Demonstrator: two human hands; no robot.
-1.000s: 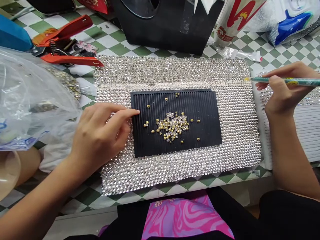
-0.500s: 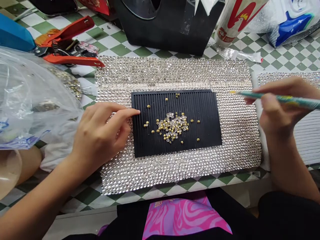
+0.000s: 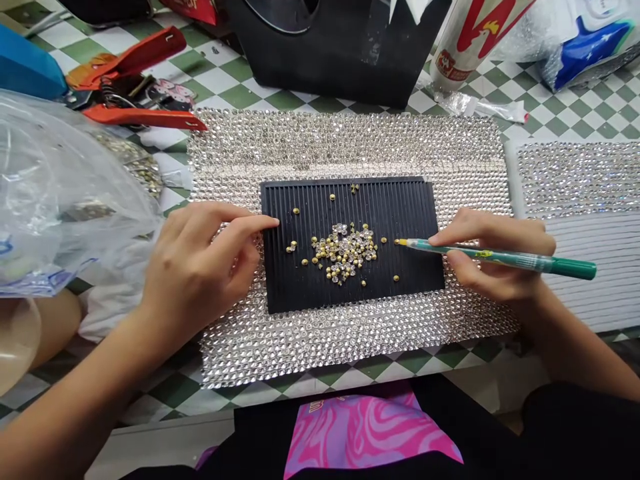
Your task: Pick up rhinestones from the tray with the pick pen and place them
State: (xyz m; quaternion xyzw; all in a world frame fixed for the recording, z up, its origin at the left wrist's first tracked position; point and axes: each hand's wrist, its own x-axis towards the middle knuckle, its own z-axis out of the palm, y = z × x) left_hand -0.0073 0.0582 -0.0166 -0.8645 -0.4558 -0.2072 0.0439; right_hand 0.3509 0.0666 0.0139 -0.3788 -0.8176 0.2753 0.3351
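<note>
A black ridged tray (image 3: 415,213) lies in the middle with a heap of small rhinestones (image 3: 345,250) on it, some clear side up and others gold side up. My left hand (image 3: 200,257) rests at the tray's left side, index finger stretched onto its edge, the other fingers loosely curled around nothing I can see. In my right hand (image 3: 493,250) is a green pick-up pen (image 3: 520,259), pinched between thumb and fingers. The pen's yellow tip meets or almost meets a lone gold rhinestone right of the heap. Under the tray spreads a sparkling rhinestone sheet (image 3: 310,347).
Orange-handled clippers (image 3: 145,119) and a clear plastic bag (image 3: 75,193) lie at left. A black holder (image 3: 340,60) and a white cup (image 3: 465,47) stand behind. A partly studded white striped panel (image 3: 575,267) lies at right on the checkered tablecloth.
My right hand has brought the pen left and down from above the sheet's right part to a rhinestone on the tray. My left hand stays at the tray's edge.
</note>
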